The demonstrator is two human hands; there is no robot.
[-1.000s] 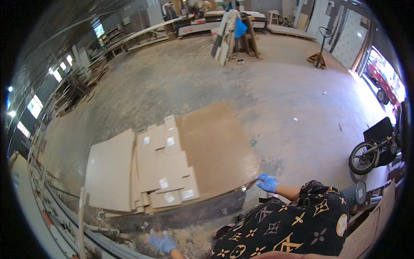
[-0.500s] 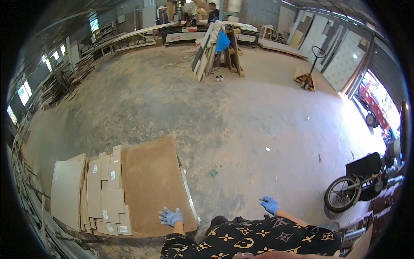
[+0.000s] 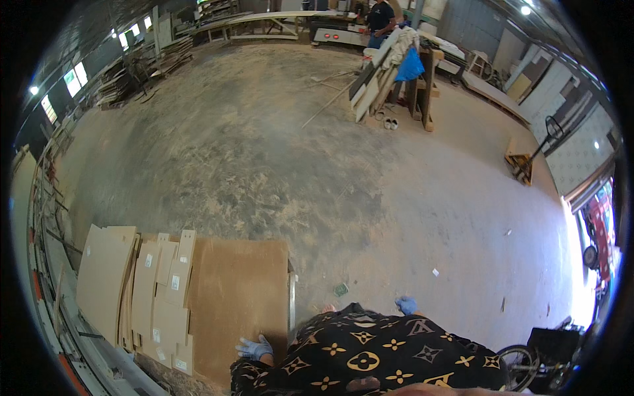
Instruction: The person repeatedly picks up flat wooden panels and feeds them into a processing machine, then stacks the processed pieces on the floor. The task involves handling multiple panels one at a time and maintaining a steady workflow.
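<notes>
My left hand [image 3: 255, 347], in a blue glove, has its fingers spread and holds nothing. It appears over the near right part of a large brown board [image 3: 239, 290]; whether it touches the surface I cannot tell. On the board's left side lie several beige cut panels [image 3: 162, 297] with small white labels, overlapping in strips. A wider beige panel [image 3: 105, 280] lies at their left end. My right hand [image 3: 406, 305], also blue-gloved, hangs over the bare floor, fingers loosely apart and nothing visible in it. My patterned black garment hides its wrist.
Metal rails and frames [image 3: 49, 317] line the left edge. Ahead, leaning boards with a blue bag [image 3: 411, 65] stand near a person [image 3: 381, 20] by a machine. A pallet jack [image 3: 522, 165] is at far right; a wheeled vehicle [image 3: 528, 363] stands near right.
The view has swung left and tilted down. My left hand stays over the brown board with fingers spread. My right hand has drawn in closer to my body.
</notes>
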